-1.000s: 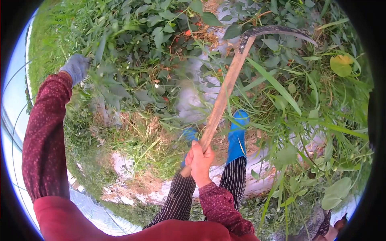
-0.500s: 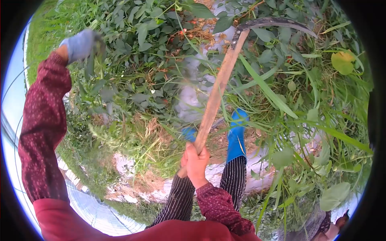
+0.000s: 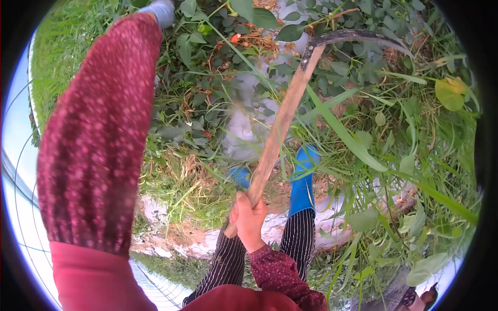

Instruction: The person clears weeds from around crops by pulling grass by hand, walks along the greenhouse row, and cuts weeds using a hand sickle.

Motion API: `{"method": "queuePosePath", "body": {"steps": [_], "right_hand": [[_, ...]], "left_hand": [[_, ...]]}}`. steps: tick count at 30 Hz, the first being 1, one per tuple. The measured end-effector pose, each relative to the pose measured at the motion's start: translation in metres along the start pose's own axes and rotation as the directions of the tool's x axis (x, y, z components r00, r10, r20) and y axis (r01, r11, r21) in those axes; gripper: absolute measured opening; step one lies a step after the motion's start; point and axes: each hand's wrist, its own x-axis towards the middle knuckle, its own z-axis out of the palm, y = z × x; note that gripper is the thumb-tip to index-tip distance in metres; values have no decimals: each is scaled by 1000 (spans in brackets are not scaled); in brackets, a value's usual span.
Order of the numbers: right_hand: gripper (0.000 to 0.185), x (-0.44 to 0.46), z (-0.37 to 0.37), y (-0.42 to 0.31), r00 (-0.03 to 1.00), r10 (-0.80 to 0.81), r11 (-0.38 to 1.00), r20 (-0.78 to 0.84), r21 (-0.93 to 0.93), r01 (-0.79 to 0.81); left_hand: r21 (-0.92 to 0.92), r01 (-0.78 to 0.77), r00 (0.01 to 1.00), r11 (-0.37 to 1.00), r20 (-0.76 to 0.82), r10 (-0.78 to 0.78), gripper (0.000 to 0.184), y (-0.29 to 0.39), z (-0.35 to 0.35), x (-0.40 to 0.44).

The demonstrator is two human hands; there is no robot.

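My right hand (image 3: pixel 249 217) is wrapped round the lower wooden handle of a sickle (image 3: pixel 282 127). Its dark curved blade (image 3: pixel 363 35) lies over leaves at the upper right, tip pointing right. My left arm, in a dark red speckled sleeve (image 3: pixel 98 140), reaches to the top left. There my left hand (image 3: pixel 163 13), in a pale blue-grey glove, is near leafy plants (image 3: pixel 189 49); its fingers are hidden at the view's edge. Long grass blades (image 3: pixel 342 132) hang beside the sickle handle.
Blue boots (image 3: pixel 303 181) stand on soil and pale ground sheeting (image 3: pixel 241 129). Tall weeds (image 3: pixel 415 171) crowd the right side. Cut grass (image 3: pixel 197 189) lies by the left boot. Another person (image 3: pixel 428 298) shows partly at the lower right. A wire-framed structure (image 3: pixel 18 155) is at left.
My left arm has swung forward and to the right, carrying the gloved hand to the top edge. My right hand and the sickle have shifted only slightly.
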Motion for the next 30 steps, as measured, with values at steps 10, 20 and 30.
{"method": "queuePosePath", "body": {"steps": [10, 20, 30], "right_hand": [[14, 2, 18, -7, 999, 25, 998, -21, -63, -26], [14, 5, 23, -9, 998, 49, 997, -39, -66, -51], [14, 2, 22, -11, 998, 56, 995, -25, -83, -58]], "left_hand": [[-569, -115, 987, 814, 28, 159, 31, 84, -39, -114], [-688, 103, 980, 718, -52, -191, 25, 193, -15, -47], [-417, -168, 972, 893, 81, 221, 30, 193, 7, -83]]}}
